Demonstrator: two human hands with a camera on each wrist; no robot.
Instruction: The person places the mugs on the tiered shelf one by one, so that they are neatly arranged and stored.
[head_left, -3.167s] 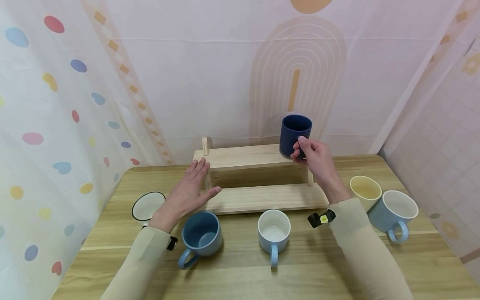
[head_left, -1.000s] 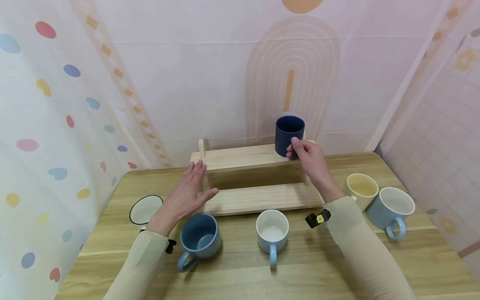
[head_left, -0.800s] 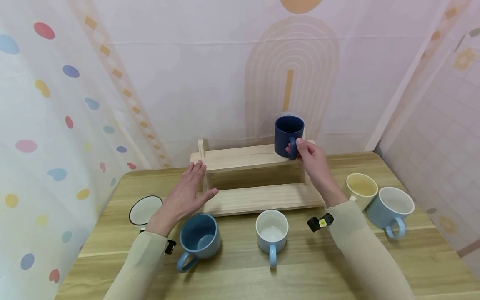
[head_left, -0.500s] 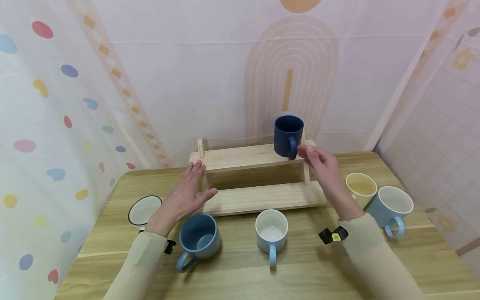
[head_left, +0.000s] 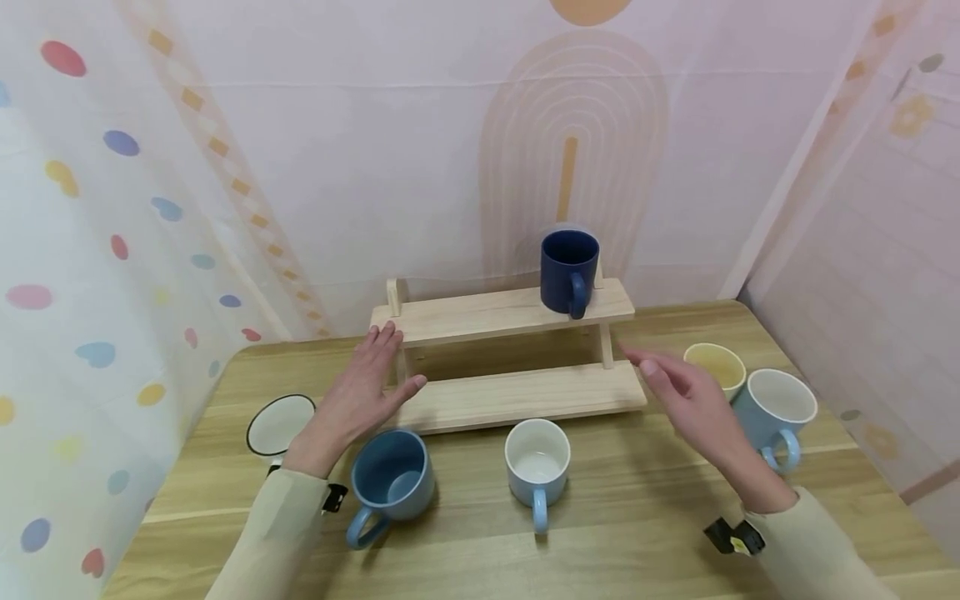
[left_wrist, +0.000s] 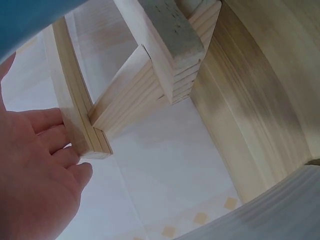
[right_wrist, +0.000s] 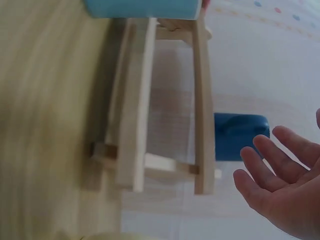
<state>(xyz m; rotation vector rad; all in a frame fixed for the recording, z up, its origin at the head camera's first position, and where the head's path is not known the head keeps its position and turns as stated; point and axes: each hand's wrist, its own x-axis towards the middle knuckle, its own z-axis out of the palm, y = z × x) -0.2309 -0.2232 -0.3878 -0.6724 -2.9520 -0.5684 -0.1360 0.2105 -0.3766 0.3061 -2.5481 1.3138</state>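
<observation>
A dark blue mug (head_left: 562,279) stands upright at the right end of the top tier of a two-tier wooden shelf (head_left: 480,321), its handle towards the front right. My right hand (head_left: 693,408) is in the air right of the shelf, apart from the mug, holding nothing. In the right wrist view, the fingers (right_wrist: 272,165) of that hand are spread loosely. My left hand (head_left: 356,396) rests with straight fingers on the left end of the top tier. The left wrist view shows its fingertips (left_wrist: 65,155) against the board's edge.
On the wooden table, a blue mug (head_left: 393,475) and a light blue mug (head_left: 536,471) stand before the shelf. A white black-rimmed mug (head_left: 277,425) is at the left. A yellow mug (head_left: 716,367) and another light blue mug (head_left: 776,412) stand at the right. Curtains hang behind.
My right hand has let go of the dark blue mug's handle and moved right and down, away from it. The mug stays on the top tier. My left hand keeps its place on the shelf.
</observation>
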